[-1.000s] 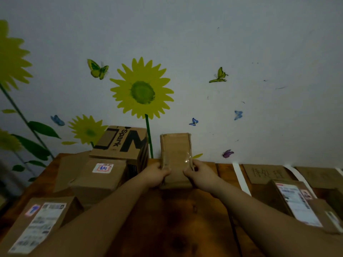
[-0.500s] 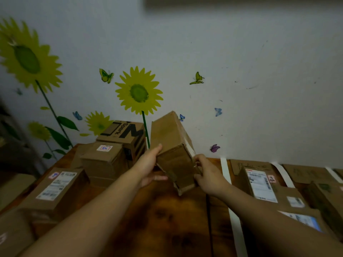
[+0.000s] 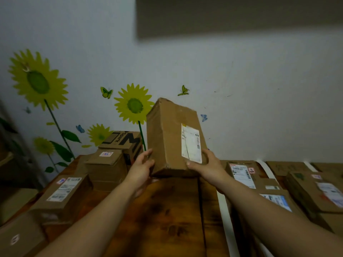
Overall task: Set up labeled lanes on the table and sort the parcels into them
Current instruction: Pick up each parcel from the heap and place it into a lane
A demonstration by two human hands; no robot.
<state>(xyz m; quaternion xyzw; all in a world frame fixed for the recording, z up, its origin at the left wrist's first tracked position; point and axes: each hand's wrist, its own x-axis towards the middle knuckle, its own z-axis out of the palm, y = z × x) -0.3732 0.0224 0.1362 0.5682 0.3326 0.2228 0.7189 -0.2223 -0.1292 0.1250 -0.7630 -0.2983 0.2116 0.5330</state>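
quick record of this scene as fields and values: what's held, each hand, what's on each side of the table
held item: cardboard parcel, tilted, white shipping label facing the camera
left hand: grips the parcel's lower left side
right hand: grips its lower right corner, thumb on the front face
table: dark wood
lane marker: white strip on the table, passing under the right forearm
left side: stacked boxes, Spark box at the back
right side: labelled parcels lying flat beyond the strip

A home room: sunflower decals and butterfly stickers on the wall, parcels on a wooden tabletop.
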